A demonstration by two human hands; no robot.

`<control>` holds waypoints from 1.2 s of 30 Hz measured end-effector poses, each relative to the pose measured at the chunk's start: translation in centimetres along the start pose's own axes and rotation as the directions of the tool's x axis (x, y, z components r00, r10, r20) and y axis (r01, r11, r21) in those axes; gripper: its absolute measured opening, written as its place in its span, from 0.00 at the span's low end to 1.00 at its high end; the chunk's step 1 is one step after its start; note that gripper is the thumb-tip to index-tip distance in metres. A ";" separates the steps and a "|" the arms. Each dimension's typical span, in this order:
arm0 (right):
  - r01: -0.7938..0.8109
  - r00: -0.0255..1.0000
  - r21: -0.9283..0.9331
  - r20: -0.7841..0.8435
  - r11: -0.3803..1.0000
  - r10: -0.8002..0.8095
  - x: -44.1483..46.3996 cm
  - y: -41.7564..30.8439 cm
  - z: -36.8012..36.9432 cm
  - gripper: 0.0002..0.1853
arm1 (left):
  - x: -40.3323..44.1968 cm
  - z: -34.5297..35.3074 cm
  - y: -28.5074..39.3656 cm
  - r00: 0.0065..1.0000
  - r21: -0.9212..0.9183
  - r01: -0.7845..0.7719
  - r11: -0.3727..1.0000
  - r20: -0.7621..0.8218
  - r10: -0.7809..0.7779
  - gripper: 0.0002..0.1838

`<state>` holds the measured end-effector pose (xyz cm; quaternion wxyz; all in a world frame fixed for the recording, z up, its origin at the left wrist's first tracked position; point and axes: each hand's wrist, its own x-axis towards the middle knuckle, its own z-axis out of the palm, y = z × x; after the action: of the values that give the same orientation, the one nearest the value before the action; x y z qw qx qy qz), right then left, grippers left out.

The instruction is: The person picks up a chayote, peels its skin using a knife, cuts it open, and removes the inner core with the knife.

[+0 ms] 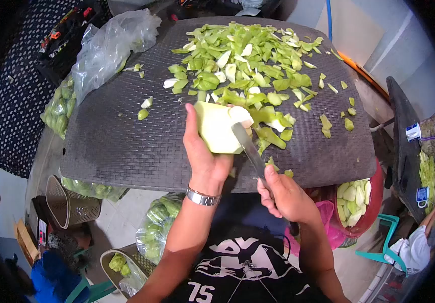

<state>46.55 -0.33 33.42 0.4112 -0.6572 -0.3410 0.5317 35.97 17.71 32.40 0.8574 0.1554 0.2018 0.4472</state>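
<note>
My left hand (210, 159), with a metal watch on the wrist, holds a large peeled pale green vegetable (216, 129) above the dark woven-pattern table (136, 134). In my right hand (285, 194) is a knife (250, 150), its blade tip touching the vegetable's right side. A thin cut piece (240, 117) lies against the vegetable at the blade tip. Beyond my hands, a wide heap of green peelings (247, 50) covers the back middle of the table, with loose scraps scattered to the right.
A clear plastic bag (114, 48) lies at the table's back left. Below the right edge stands a red tub (374, 199) of cut pieces. Baskets (78, 207) and a bag of green vegetables (159, 227) are on the floor. A co-worker's arm (431, 217) shows at far right.
</note>
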 end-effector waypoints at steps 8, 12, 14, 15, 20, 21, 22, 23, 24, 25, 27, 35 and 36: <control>0.118 0.970 0.074 -0.221 0.990 -0.100 0.8 -2.7 -0.1 0.25 | 2.2 -0.2 0.2 0.961 0.088 0.235 0.968 0.128 -0.245 0.29; 0.159 0.922 -0.102 -0.340 0.982 -0.184 2.5 -3.5 1.0 0.14 | 2.8 0.0 0.0 0.969 0.136 0.169 0.976 0.160 -0.190 0.30; 0.094 0.926 -0.164 -0.348 0.982 -0.147 3.2 -4.4 1.5 0.14 | 2.7 0.0 -0.2 0.961 0.099 0.172 0.980 0.200 -0.189 0.28; 0.131 0.913 -0.210 -0.355 0.969 -0.200 3.7 -3.9 1.5 0.14 | 2.7 0.1 -0.2 0.957 0.082 0.174 0.981 0.220 -0.188 0.28; 0.195 0.894 -0.369 -0.314 0.909 -0.320 5.7 -1.5 1.9 0.12 | 2.5 0.0 -0.4 0.951 0.072 0.171 0.983 0.251 -0.184 0.29; 0.190 0.893 -0.392 -0.312 0.900 -0.324 6.0 -1.2 2.0 0.12 | 2.4 -0.2 -0.4 0.947 0.075 0.174 0.982 0.260 -0.188 0.29; 0.183 0.893 -0.415 -0.309 0.891 -0.327 6.3 -0.9 2.1 0.13 | 2.7 -0.5 -0.5 0.955 0.070 0.169 0.983 0.236 -0.180 0.30; 0.175 0.894 -0.437 -0.306 0.882 -0.328 6.4 -0.6 2.2 0.13 | 3.1 -0.9 -0.7 0.962 0.064 0.164 0.984 0.210 -0.174 0.31; 0.136 0.922 -0.390 -0.286 0.911 -0.260 6.0 -0.9 2.4 0.13 | 3.3 -1.3 -0.8 0.968 0.061 0.159 0.985 0.185 -0.167 0.31; 0.097 0.945 -0.343 -0.263 0.934 -0.194 5.4 -1.5 2.7 0.14 | 3.3 -1.6 -0.8 0.971 0.074 0.154 0.985 0.172 -0.165 0.31; 0.074 0.961 -0.273 -0.236 0.959 -0.141 5.1 -1.8 2.9 0.14 | 3.5 -1.9 -0.7 0.976 0.094 0.138 0.986 0.156 -0.151 0.31; 0.089 0.972 -0.283 -0.185 0.955 -0.146 3.2 -1.1 2.4 0.14 | 4.3 -2.4 -0.4 0.973 0.085 0.189 0.978 0.117 -0.198 0.25; 0.107 0.969 -0.272 -0.186 0.956 -0.161 2.9 -0.8 2.4 0.14 | 4.3 -2.6 -0.6 0.969 0.090 0.197 0.976 0.133 -0.207 0.25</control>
<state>44.80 3.00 32.70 0.3897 -0.7323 -0.4073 0.3821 37.36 21.18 28.94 0.9041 0.1981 0.1722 0.3373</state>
